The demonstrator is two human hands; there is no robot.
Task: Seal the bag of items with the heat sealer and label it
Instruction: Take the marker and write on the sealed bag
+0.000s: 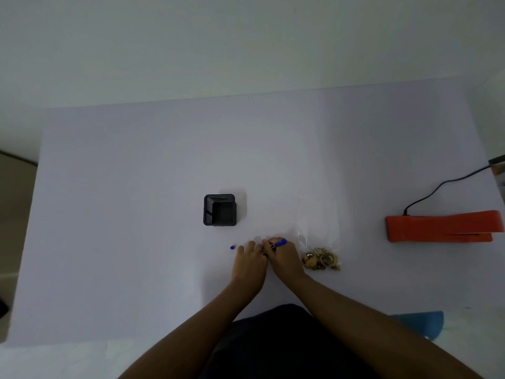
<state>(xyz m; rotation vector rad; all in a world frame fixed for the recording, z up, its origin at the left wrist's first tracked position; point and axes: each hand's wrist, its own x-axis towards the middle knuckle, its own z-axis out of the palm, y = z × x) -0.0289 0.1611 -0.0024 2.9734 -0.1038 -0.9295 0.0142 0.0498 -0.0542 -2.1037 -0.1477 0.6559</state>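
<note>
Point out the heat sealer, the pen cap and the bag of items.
heat sealer [440,226]: head view, on the top of its orange body.
pen cap [232,247]: head view, on the small blue cap lying on the table.
bag of items [321,259]: head view, on the filled lower part.

Both bare forearms reach forward, the left hand [250,259] lying flat with fingers spread, the right hand [284,257] curled in a closed grip beside it.

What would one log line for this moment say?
stage: labelling | right hand: holds blue pen | left hand: flat on table | cap: off | bag: beside right hand | sealer: untouched
</note>
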